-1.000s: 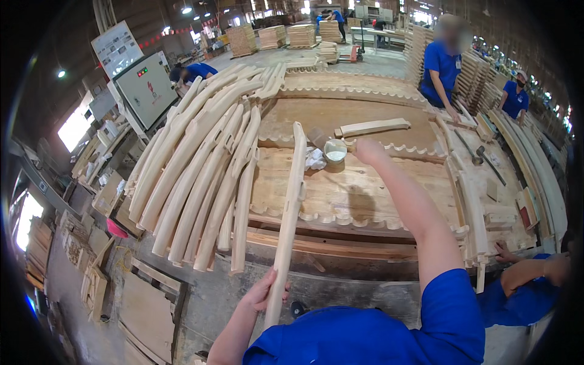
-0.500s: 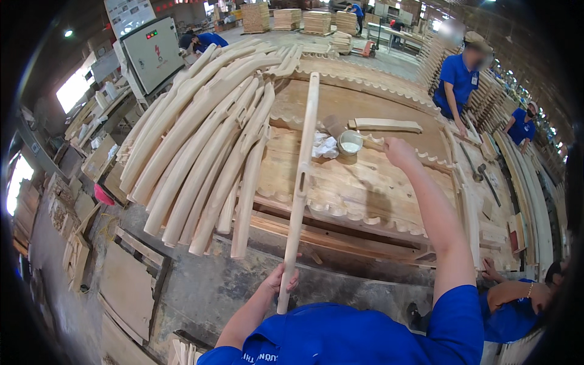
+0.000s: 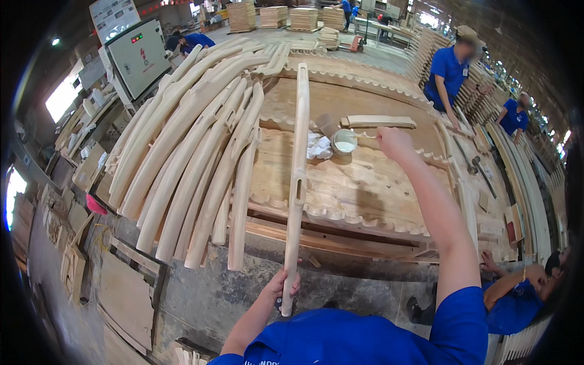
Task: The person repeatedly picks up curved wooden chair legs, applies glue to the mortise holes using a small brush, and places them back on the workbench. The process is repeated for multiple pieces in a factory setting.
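I see one long, pale, slotted post [image 3: 300, 152] held over the worktop's [image 3: 340, 194] near edge; right of it stand a cup [image 3: 344, 142] of whitish liquid and, at its rim, a held stick [image 3: 366, 137].

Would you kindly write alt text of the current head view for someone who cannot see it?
A person's left hand grips a long, pale, slotted wooden piece while the right hand holds a thin pale stick at a small round cup of white material. Beside the cup lies a crumpled white wad; curved pale wooden pieces are heaped at left.
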`<action>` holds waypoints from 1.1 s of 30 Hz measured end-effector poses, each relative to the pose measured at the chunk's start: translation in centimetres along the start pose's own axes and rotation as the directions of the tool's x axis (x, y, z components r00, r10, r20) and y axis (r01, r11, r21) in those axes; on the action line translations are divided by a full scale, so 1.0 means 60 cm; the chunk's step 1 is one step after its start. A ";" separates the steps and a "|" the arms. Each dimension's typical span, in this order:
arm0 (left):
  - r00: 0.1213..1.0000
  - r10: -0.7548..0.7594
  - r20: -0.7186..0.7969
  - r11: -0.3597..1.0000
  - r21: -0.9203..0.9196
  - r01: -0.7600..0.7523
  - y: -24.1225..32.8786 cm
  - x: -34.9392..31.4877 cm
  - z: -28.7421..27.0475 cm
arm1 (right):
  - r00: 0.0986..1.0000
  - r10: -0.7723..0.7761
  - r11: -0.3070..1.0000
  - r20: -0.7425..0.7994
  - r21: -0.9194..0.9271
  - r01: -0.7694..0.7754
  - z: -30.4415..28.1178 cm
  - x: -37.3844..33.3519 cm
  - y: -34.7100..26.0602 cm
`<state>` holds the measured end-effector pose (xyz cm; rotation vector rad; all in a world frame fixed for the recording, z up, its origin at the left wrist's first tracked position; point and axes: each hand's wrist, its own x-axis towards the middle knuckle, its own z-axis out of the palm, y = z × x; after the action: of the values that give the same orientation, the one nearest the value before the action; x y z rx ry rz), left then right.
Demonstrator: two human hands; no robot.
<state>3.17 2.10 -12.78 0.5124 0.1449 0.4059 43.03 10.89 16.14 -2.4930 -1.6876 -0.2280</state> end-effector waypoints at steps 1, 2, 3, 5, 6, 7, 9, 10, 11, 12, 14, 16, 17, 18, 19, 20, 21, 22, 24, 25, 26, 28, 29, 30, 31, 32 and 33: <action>1.000 -0.002 0.002 1.000 -0.005 0.002 0.000 -0.002 -0.003 | 1.000 -0.006 1.000 0.004 0.002 0.006 -0.005 0.004 -0.012; 1.000 -0.002 0.002 1.000 -0.010 0.002 0.000 -0.005 -0.007 | 1.000 -0.013 1.000 0.008 0.005 0.013 -0.010 0.007 -0.024; 1.000 -0.013 0.011 1.000 -0.013 0.013 0.001 -0.005 -0.011 | 1.000 0.017 0.999 0.001 0.030 -0.017 -0.005 0.012 -0.020; 1.000 -0.022 0.017 1.000 -0.009 0.022 0.002 -0.004 -0.018 | 0.997 0.075 0.994 -0.010 0.080 -0.074 0.007 0.023 -0.017; 0.999 -0.030 0.023 1.000 -0.007 0.031 0.005 -0.001 -0.019 | 0.996 0.091 0.981 -0.001 0.170 -0.090 0.023 0.028 -0.007; 0.998 -0.043 0.036 0.999 -0.006 0.043 0.007 0.001 -0.022 | 0.994 0.108 0.961 0.004 0.257 -0.105 0.035 0.031 0.004; 0.998 -0.049 0.047 0.999 -0.006 0.049 0.008 0.000 -0.025 | 0.983 0.152 0.778 0.101 0.601 -0.182 0.047 0.030 0.012; 0.997 -0.039 0.065 0.999 -0.006 0.040 0.007 -0.002 -0.025 | 0.969 0.150 0.552 0.198 0.796 -0.248 0.054 0.024 0.002; 0.996 -0.030 0.085 1.000 -0.006 0.030 0.006 -0.007 -0.024 | 0.950 0.119 0.275 0.289 0.910 -0.311 0.059 0.017 -0.008; 0.994 -0.021 0.105 1.000 -0.007 0.022 0.006 -0.010 -0.018 | 0.967 0.100 0.243 0.233 0.937 -0.250 0.057 0.008 -0.021; 0.999 -0.051 0.000 0.998 0.044 0.051 0.012 -0.026 -0.004 | 0.991 0.061 0.168 0.117 0.978 -0.126 0.045 -0.004 -0.059; 0.995 -0.082 -0.053 0.994 0.074 0.086 0.032 -0.037 0.026 | 0.998 0.010 0.076 0.058 0.995 -0.059 0.033 -0.012 -0.080; 0.994 -0.090 -0.062 0.993 0.072 0.094 0.042 -0.043 0.041 | 1.000 -0.013 0.028 0.026 0.999 -0.026 0.029 -0.015 -0.092; 0.993 -0.092 -0.074 0.992 0.075 0.098 0.053 -0.048 0.058 | 1.000 -0.021 0.034 0.000 0.999 0.000 0.024 -0.016 -0.109; 0.988 -0.109 -0.106 0.991 0.067 0.117 0.064 -0.053 0.075 | 0.999 -0.032 0.044 -0.023 0.999 0.025 0.023 -0.018 -0.130; 0.982 -0.125 -0.139 0.989 0.059 0.135 0.075 -0.057 0.093 | 0.998 -0.043 0.054 -0.046 0.997 0.049 0.021 -0.022 -0.148; 0.976 -0.131 -0.175 0.989 0.050 0.142 0.083 -0.064 0.112 | 0.996 -0.069 0.022 -0.049 0.998 0.051 0.019 -0.026 -0.169; 0.969 -0.139 -0.205 0.987 0.051 0.152 0.090 -0.065 0.127 | 0.995 -0.088 -0.008 -0.052 0.999 0.052 0.024 -0.031 -0.184; 0.952 -0.150 -0.267 0.984 0.055 0.170 0.098 -0.063 0.152 | 0.989 -0.131 -0.020 -0.063 0.998 0.061 0.031 -0.035 -0.206; 0.949 -0.142 -0.283 0.982 0.080 0.170 0.098 -0.063 0.157 | 0.989 -0.121 0.049 -0.089 0.994 0.096 0.035 -0.036 -0.214; 0.945 -0.133 -0.299 0.980 0.104 0.171 0.096 -0.061 0.161 | 0.987 -0.111 0.117 -0.116 0.985 0.129 0.039 -0.039 -0.222; 0.943 -0.118 -0.313 0.978 0.129 0.165 0.091 -0.060 0.163 | 0.970 -0.123 0.201 -0.210 0.952 0.231 0.052 -0.037 -0.235; 0.942 -0.113 -0.316 0.977 0.135 0.162 0.090 -0.059 0.163 | 0.968 -0.130 0.254 -0.213 0.937 0.241 0.057 -0.037 -0.236; 0.942 -0.113 -0.317 0.977 0.134 0.163 0.086 -0.056 0.163 | 0.968 -0.136 0.313 -0.209 0.918 0.242 0.064 -0.040 -0.236; 0.941 -0.115 -0.318 0.977 0.133 0.165 0.084 -0.054 0.163 | 0.969 -0.140 0.371 -0.204 0.896 0.243 0.071 -0.043 -0.236; 0.943 -0.118 -0.312 0.976 0.139 0.169 0.085 -0.053 0.164 | 0.967 -0.134 0.440 -0.218 0.861 0.255 0.076 -0.043 -0.243; 0.945 -0.114 -0.308 0.981 0.117 0.156 0.082 -0.054 0.161 | 0.970 -0.155 0.407 -0.187 0.882 0.235 0.086 -0.048 -0.252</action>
<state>0.80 0.38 -1.86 0.5737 0.5030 0.3380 28.23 14.82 10.75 -1.4264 -1.4532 0.4722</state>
